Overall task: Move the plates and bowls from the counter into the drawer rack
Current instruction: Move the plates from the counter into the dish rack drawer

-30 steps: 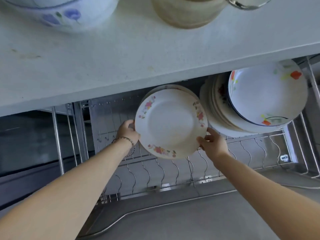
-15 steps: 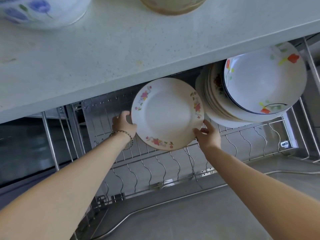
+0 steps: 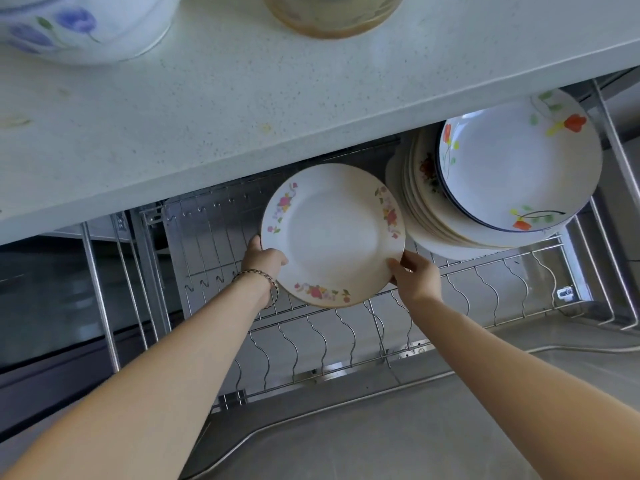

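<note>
The fingers (image 3: 255, 243) of the left hand (image 3: 265, 263) reach behind a round white ceramic plate with pink flower sprays on its border (image 3: 332, 233), while the thumb lies over the front of the rim, so this hand grasps the plate at its lower left edge. The right hand (image 3: 417, 277) grasps the plate's lower right edge the same way, thumb on the front of the rim and fingers curled behind it. A thin woven bracelet (image 3: 258, 276) circles the left wrist, just below and left of the plate. Both bare forearms reach up towards the plate from below. The plate is tilted with its face towards the viewer, in front of the silver wire drawer rack with wavy dividers (image 3: 311, 329); whether its lower edge touches the wires cannot be told. Just right of the plate, a stack of pale plates (image 3: 420, 216) leans in the rack, and a deep white dish with a dark blue rim and red-orange flowers (image 3: 516, 168) sits at its front. Above the plate, a pale speckled stone worktop (image 3: 242, 98) overhangs the rack. On it, up and to the left of the plate, stands a white bowl painted with blue flowers (image 3: 86, 26), and straight above the plate a beige bowl with a brownish base (image 3: 332, 19), both cut off by the frame.
</note>
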A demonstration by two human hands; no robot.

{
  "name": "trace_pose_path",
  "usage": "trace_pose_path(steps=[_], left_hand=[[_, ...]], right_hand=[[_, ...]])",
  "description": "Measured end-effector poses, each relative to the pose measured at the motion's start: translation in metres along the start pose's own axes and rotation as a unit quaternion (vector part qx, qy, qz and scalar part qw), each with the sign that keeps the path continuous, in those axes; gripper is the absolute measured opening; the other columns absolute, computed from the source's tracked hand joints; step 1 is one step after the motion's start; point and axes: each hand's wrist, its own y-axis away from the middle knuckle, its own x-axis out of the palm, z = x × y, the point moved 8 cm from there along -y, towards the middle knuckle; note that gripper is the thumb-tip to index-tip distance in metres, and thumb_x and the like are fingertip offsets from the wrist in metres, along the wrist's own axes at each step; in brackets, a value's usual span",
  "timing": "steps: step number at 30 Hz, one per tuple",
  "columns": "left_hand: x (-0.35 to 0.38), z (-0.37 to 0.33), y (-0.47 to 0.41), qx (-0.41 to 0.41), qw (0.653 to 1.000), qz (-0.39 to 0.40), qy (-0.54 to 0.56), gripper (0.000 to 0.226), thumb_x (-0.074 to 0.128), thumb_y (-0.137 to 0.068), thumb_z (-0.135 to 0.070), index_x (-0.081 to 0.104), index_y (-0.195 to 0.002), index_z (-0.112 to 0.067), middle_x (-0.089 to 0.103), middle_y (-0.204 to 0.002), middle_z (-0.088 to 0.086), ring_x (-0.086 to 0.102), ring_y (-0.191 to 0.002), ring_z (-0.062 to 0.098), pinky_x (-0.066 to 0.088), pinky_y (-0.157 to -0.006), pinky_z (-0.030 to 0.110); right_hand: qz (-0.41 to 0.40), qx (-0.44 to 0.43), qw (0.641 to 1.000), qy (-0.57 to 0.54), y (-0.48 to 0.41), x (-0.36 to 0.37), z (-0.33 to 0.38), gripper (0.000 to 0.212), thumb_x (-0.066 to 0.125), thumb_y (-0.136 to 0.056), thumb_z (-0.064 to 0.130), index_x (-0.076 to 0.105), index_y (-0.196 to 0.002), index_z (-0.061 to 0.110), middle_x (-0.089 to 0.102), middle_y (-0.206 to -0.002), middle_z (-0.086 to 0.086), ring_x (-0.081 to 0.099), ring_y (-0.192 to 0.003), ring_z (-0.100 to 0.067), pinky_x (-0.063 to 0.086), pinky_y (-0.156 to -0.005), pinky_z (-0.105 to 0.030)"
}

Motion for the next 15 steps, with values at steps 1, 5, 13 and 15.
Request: trace_pose_path(steps=[1,5,13,15], left_hand=[[0.001,0.003,0.000,-0.004,1.000,0.002,0.005,0.054,0.047,-0.077,0.015,0.048,-0.127,-0.007,0.056,-0.105,0.006,0.053,-0.099,0.025,0.046,-0.084,0.032],[0.002,0.013,0.003,-0.007,1.000,0.011,0.020,0.053,0.048,-0.076,0.015,0.048,-0.124,-0.007,0.057,-0.106,0.006,0.053,-0.099,0.024,0.046,-0.097,0.039],[0.012,0.013,0.004,-0.013,0.998,0.028,0.063,0.043,0.051,-0.076,0.012,0.040,-0.106,-0.017,0.054,-0.107,0.007,0.051,-0.097,0.025,0.041,-0.084,0.033],[0.012,0.014,0.005,-0.011,0.998,0.032,0.062,0.043,0.050,-0.077,0.013,0.040,-0.107,-0.016,0.053,-0.107,0.007,0.050,-0.098,0.025,0.040,-0.084,0.032]], right_hand=[[-0.001,-0.006,1.000,-0.003,0.001,-0.001,0.001,0.013,0.054,-0.083,0.007,0.067,-0.082,0.006,0.063,-0.076,-0.006,0.056,-0.073,-0.022,0.052,-0.082,-0.039],[-0.001,-0.006,1.000,0.003,0.003,-0.003,0.004,0.015,0.051,-0.086,0.007,0.060,-0.075,0.011,0.058,-0.069,0.000,0.053,-0.074,-0.022,0.038,-0.068,-0.026],[-0.016,-0.010,0.993,0.115,0.002,0.000,0.015,0.015,0.042,-0.091,0.007,0.045,-0.076,0.004,0.037,-0.055,-0.001,0.036,-0.067,-0.026,0.023,-0.046,-0.025],[-0.011,-0.014,0.991,0.129,0.003,-0.001,0.016,0.017,0.042,-0.092,0.008,0.044,-0.075,0.006,0.037,-0.055,0.000,0.036,-0.068,-0.026,0.023,-0.044,-0.024]])
